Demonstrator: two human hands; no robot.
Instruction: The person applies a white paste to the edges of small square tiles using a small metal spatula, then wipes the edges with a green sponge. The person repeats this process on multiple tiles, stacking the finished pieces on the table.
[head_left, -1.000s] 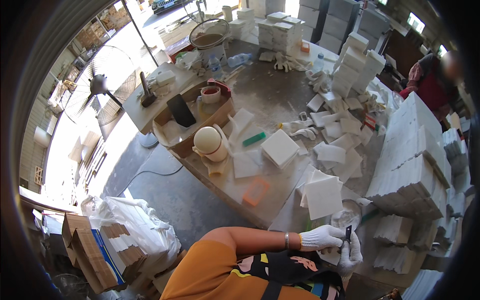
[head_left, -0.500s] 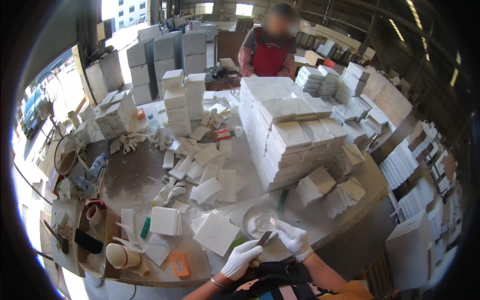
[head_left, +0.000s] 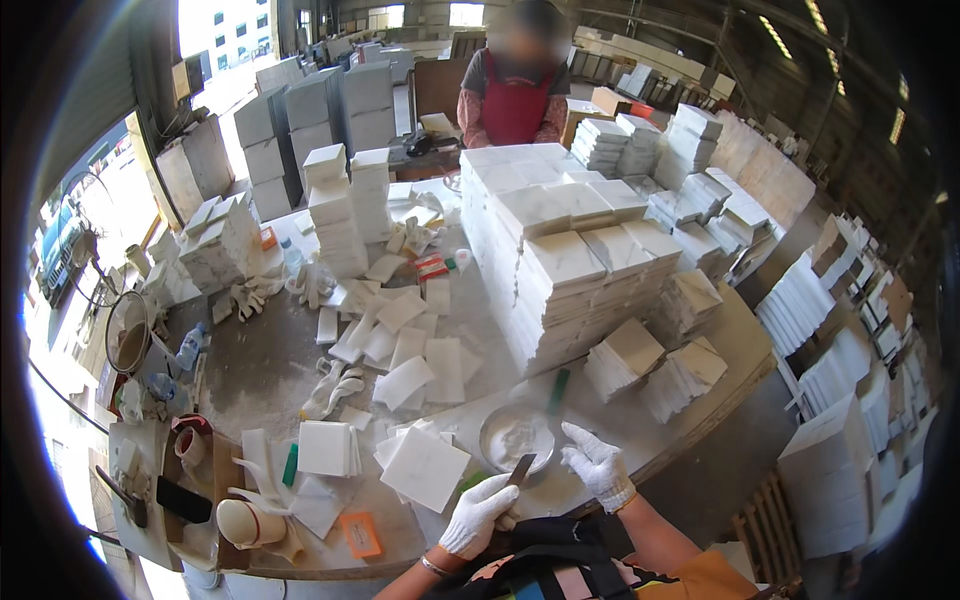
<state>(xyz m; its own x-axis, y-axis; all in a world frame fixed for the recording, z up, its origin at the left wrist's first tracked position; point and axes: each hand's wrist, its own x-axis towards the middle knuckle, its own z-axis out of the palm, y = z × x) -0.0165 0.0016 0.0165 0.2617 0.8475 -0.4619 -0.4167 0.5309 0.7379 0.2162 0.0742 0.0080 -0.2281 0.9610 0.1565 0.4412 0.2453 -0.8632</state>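
Note:
A white knit glove covers my left hand, which is closed round a dark flat blade, probably a putty knife. The blade points up toward a round metal bowl with white paste or powder in it. To the right of the bowl is my gloved right hand. Its thumb and forefinger stand apart, and nothing shows between them. Left of the bowl lies a loose pile of square white marble tiles. A green strip rests just beyond the bowl.
A tall block of stacked tiles fills the table's middle right, with smaller stacks beside it. Loose tile pieces, gloves, an orange box and a cardboard tray lie leftward. A co-worker stands across the table.
My right hand has drawn slightly away from the bowl, and its fingers have parted. The small light piece at its fingertips is no longer visible there. My left hand still holds the blade.

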